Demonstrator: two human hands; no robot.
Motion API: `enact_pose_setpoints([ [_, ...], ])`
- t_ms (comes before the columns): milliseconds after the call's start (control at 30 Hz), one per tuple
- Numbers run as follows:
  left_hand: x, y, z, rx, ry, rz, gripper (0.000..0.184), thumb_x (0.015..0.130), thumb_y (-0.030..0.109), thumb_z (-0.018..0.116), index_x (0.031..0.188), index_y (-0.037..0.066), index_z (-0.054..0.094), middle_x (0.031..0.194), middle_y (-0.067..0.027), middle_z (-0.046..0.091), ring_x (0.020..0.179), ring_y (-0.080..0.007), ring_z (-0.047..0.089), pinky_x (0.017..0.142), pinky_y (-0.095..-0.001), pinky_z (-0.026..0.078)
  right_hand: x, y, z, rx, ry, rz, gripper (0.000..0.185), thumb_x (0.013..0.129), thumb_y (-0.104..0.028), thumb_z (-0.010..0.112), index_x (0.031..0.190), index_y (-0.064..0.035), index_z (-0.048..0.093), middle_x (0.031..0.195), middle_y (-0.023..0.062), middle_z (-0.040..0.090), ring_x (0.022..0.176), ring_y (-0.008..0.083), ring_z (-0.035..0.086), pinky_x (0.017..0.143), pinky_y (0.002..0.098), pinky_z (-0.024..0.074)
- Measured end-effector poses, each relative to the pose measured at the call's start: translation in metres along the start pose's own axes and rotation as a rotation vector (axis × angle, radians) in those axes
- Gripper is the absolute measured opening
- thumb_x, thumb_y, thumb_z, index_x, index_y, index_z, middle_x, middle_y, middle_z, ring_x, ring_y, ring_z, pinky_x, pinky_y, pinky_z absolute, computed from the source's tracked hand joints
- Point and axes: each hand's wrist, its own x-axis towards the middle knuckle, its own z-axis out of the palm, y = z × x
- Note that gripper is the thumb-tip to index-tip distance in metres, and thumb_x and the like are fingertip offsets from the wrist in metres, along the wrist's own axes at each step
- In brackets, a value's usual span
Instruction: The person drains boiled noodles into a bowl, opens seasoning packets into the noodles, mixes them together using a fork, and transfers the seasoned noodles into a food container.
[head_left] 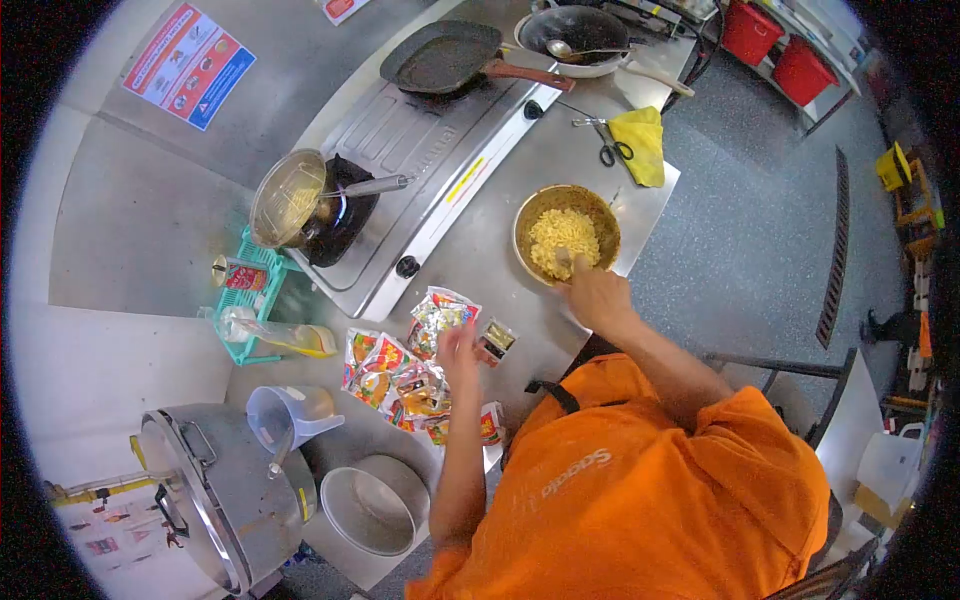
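Observation:
My right hand (597,297) is closed at the near rim of a round metal bowl (522,222), gripping what looks like a spoon (565,262) whose tip rests in the cooked instant noodles (562,230). My left hand (459,353) is raised over the steel counter beside torn, shiny noodle packets (400,378). Motion smears its fingers, so I cannot make out whether it holds anything. Just right of it lies a small seasoning sachet (496,341).
A gas stove (428,140) bears a square pan (440,58) and a pot (262,215) with a strainer. Scissors (612,150) lie by a yellow cloth (640,140). At left are a green rack (245,345), a measuring jug (262,415), an empty pot (350,500) and a large cooker (250,500).

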Motion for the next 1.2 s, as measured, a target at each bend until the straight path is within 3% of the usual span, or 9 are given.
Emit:
enact_pose_setpoints([
  [67, 0.051, -0.007, 0.045, 0.232, -0.236, 0.015, 0.033, 0.087, 0.035, 0.065, 0.104, 0.008, 0.053, 0.097, -0.0038, 0.058, 0.079, -0.0148, 0.060, 0.059, -0.0286, 0.050, 0.005, 0.023, 0.028, 0.024, -0.001, 0.028, 0.039, 0.090, -0.026, 0.052, 0.121, -0.0060, 0.043, 0.083, 0.0238, 0.065, 0.079, 0.0400, 0.066, 0.067, 0.0525, 0.0509],
  [233, 0.110, 0.008, 0.136, 0.671, -0.272, 0.005, 0.046, 0.082, 0.039, 0.072, 0.094, -0.001, 0.053, 0.083, -0.0118, 0.061, 0.056, -0.0175, 0.063, 0.040, -0.0302, 0.050, 0.026, 0.074, 0.040, 0.348, 0.088, 0.034, 0.036, 0.087, -0.017, 0.052, 0.121, -0.0076, 0.044, 0.084, 0.0268, 0.064, 0.081, 0.0446, 0.063, 0.071, 0.0551, 0.0487],
  [333, 0.106, 0.001, 0.140, 0.579, -0.293, 0.088, 0.039, 0.083, 0.032, 0.072, 0.086, -0.001, 0.052, 0.072, -0.0120, 0.060, 0.047, -0.0179, 0.059, 0.037, -0.0303, 0.050, 0.035, 0.091, -0.014, 0.161, 0.171, -0.017, 0.026, 0.086, -0.012, 0.050, 0.111, -0.0065, 0.054, 0.085, 0.0277, 0.064, 0.082, 0.0457, 0.063, 0.073, 0.0525, 0.0492],
  [467, 0.106, -0.028, 0.138, 0.353, -0.429, -0.024, 0.034, 0.083, 0.027, 0.072, 0.079, 0.002, 0.049, 0.066, -0.0097, 0.059, 0.045, -0.0170, 0.058, 0.037, -0.0288, 0.051, 0.063, 0.101, -0.013, 0.406, 0.131, -0.084, 0.019, 0.084, -0.011, 0.051, 0.096, -0.0067, 0.065, 0.084, 0.0255, 0.065, 0.083, 0.0416, 0.065, 0.072, 0.0489, 0.0519],
  [567, 0.102, -0.037, 0.139, 0.293, -0.355, 0.047, 0.032, 0.086, 0.024, 0.070, 0.077, 0.006, 0.046, 0.063, -0.0083, 0.058, 0.042, -0.0146, 0.055, 0.033, -0.0279, 0.046, 0.043, 0.083, -0.040, -0.300, 0.123, -0.123, 0.020, 0.084, -0.014, 0.053, 0.097, -0.0052, 0.065, 0.078, 0.0213, 0.066, 0.079, 0.0326, 0.068, 0.063, 0.0466, 0.0545],
  [733, 0.070, -0.007, 0.148, 0.250, -0.310, 0.076, 0.035, 0.088, 0.021, 0.068, 0.070, 0.009, 0.041, 0.058, -0.0059, 0.054, 0.038, -0.0141, 0.051, 0.030, -0.0296, 0.042, 0.067, 0.099, -0.030, -0.212, 0.280, -0.138, 0.019, 0.079, -0.011, 0.055, 0.096, -0.0096, 0.064, 0.076, 0.0181, 0.066, 0.071, 0.0357, 0.066, 0.061, 0.0465, 0.0529],
  [833, 0.069, -0.018, 0.148, 0.178, -0.278, -0.001, 0.035, 0.088, 0.021, 0.068, 0.070, 0.009, 0.040, 0.056, -0.0050, 0.051, 0.038, -0.0141, 0.051, 0.029, -0.0293, 0.042, 0.058, 0.101, -0.009, -0.183, 0.060, -0.411, 0.025, 0.078, -0.010, 0.055, 0.100, -0.0113, 0.066, 0.076, 0.0184, 0.066, 0.071, 0.0361, 0.065, 0.064, 0.0473, 0.0522],
  [933, 0.048, -0.005, 0.152, 0.190, -0.357, -0.021, 0.036, 0.088, 0.021, 0.068, 0.069, 0.010, 0.039, 0.056, -0.0040, 0.050, 0.037, -0.0136, 0.051, 0.029, -0.0289, 0.042, 0.043, 0.106, -0.045, -0.188, 0.112, -0.271, 0.015, 0.078, -0.014, 0.055, 0.087, -0.0081, 0.066, 0.075, 0.0158, 0.067, 0.070, 0.0361, 0.066, 0.062, 0.0473, 0.0539],
  [1200, 0.010, 0.007, 0.219, 0.219, -0.428, 0.020, 0.035, 0.087, 0.021, 0.068, 0.070, 0.009, 0.040, 0.057, -0.0042, 0.051, 0.037, -0.0131, 0.050, 0.029, -0.0281, 0.041, -0.008, 0.172, -0.069, -0.158, 0.134, -0.105, 0.024, 0.076, -0.008, 0.053, 0.094, -0.0113, 0.069, 0.078, 0.0174, 0.067, 0.070, 0.0375, 0.064, 0.067, 0.0472, 0.0522],
])
